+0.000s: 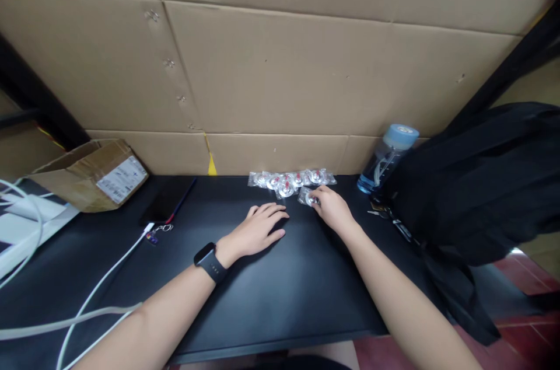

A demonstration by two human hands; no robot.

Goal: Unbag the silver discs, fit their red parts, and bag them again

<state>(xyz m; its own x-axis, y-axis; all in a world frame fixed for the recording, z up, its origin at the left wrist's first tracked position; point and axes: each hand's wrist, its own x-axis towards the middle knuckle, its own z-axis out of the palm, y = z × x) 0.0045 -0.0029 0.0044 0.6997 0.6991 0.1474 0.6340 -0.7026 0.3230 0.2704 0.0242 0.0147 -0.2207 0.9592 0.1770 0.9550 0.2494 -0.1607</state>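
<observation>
My right hand [333, 208] has its fingers closed on a small clear plastic packet [305, 196] with a round silvery item inside. Just behind it, along the foot of the cardboard wall, lies a row of several similar packets [286, 184], each showing a bit of red; what exactly they hold is too small to tell. My left hand [258, 230], with a black watch on the wrist, rests palm down on the black tabletop [280, 294]. Its fingers are stretched out and hold nothing, pointing toward the packets.
Cardboard [280, 78] walls off the back. At left are an open cardboard box [87, 177], a dark phone [168, 201] and white cables [105, 276]. A blue-lidded water bottle [387, 160], keys [378, 212] and a black backpack [476, 177] stand or lie at right.
</observation>
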